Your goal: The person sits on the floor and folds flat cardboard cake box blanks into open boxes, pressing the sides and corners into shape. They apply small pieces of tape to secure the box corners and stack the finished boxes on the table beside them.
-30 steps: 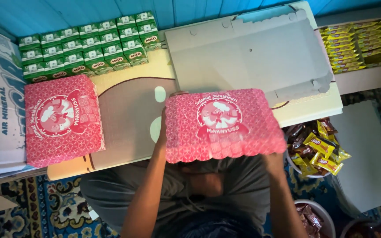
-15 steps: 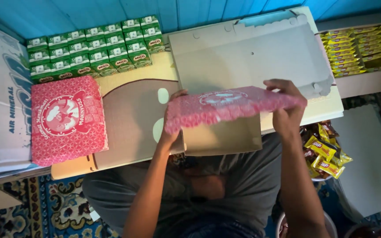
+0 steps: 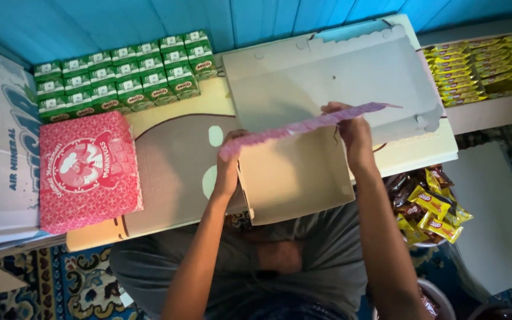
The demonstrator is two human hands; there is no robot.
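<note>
Both hands, left hand [image 3: 227, 163] and right hand [image 3: 351, 127], grip the pink lid [image 3: 303, 125] (now tipped nearly edge-on, flatter before) above the open box [image 3: 294, 178].

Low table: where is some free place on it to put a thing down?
Bare brown tabletop lies between the closed pink box and the left hand. The back left is crowded with green cartons; the open box and flat white cardboard cover the rest.

The pink patterned box lid [image 3: 309, 125], flat-faced a second ago, now tips edge-on between left hand [image 3: 230, 159] and right hand [image 3: 351, 131], baring the box's plain inside [image 3: 294, 178].
</note>
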